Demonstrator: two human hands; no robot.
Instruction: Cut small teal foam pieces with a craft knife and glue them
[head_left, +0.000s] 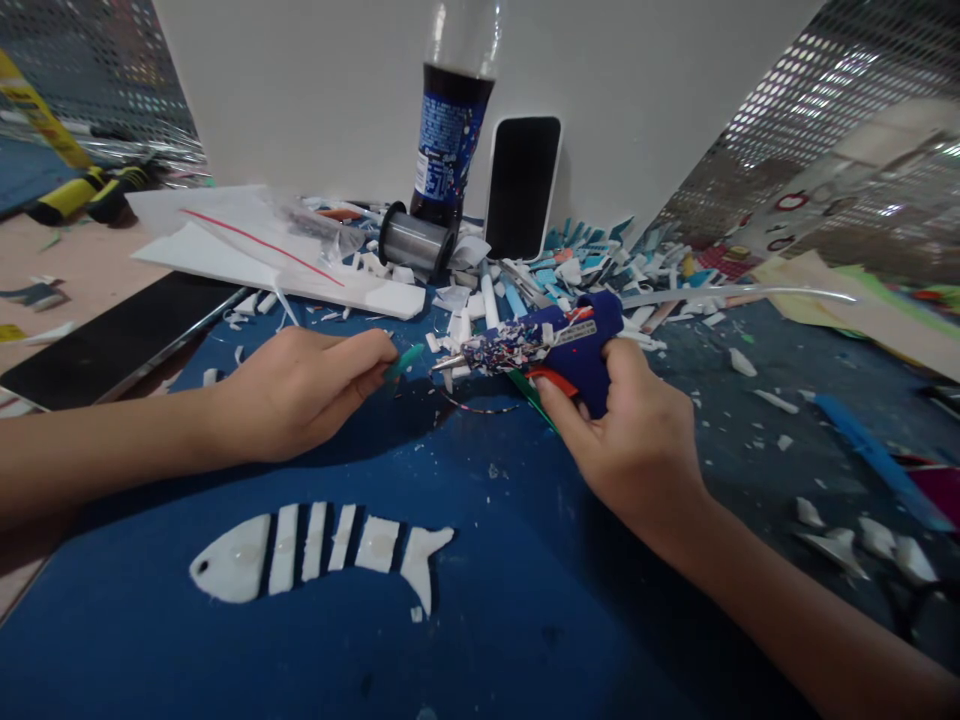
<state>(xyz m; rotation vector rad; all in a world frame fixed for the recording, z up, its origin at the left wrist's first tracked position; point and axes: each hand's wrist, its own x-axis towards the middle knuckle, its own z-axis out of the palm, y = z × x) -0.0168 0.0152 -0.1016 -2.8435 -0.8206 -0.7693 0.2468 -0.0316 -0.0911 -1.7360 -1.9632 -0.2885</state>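
— Gripping the blue glue gun (570,345), that's the right hand (637,440): fingers wrapped tight round the handle, forefinger laid on the orange trigger (553,381), metal nozzle aimed left.

— And the other one?

— Left hand (300,390) rests on the blue sheet (487,620), fingertips pinched together on a small green piece (405,360), which sits just beside the nozzle tip, a slim gap between the two. Whether that piece is foam or paper, I can't quite tell from here.

— Where's the gun, relative to everything?

— Middle of the table, just above the far edge of the blue sheet, its barrel speckled with bits of colour. Nearer us on that sheet lies a white fish (319,555), built from separate strips with blue showing between them.

— Behind the hands?

— Clutter. White scraps (465,325) scattered about, a spool of wire (416,240) on its side, a dark cola bottle (454,130) upright behind it, and a phone (523,185) leaning against the white wall, just right of the bottle. Far left, a white foam board (300,275) lying flat; near left of that, a dark tablet (112,340).
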